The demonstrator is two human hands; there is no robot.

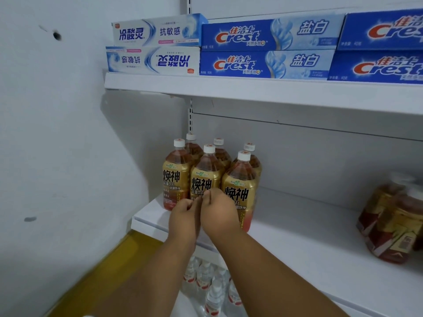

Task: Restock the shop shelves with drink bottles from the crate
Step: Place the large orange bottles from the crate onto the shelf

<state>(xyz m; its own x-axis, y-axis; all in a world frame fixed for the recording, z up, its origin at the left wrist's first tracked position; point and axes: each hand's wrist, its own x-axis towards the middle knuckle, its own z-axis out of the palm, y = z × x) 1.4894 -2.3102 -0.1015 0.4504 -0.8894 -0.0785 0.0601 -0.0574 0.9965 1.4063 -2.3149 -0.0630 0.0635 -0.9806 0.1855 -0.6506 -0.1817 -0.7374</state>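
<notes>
The six bottles (207, 177) stand packed tight in two rows at the left end of the middle shelf (297, 236), the near row close to its front edge; a nudge to the middle near bottle could, I judge, rock its neighbours or tip one off the lip onto the water bottles (206, 284) on the shelf below. Both arms reach forward and up from low in the scene, wrists nearly touching. The left hand (183, 216) and right hand (217, 211) are both at the lower label of the middle near bottle, fingers curled against it, seemingly gripping it from either side. The crate is not in view; two more bottles (393, 223) lie blurred on their sides at the far right.
</notes>
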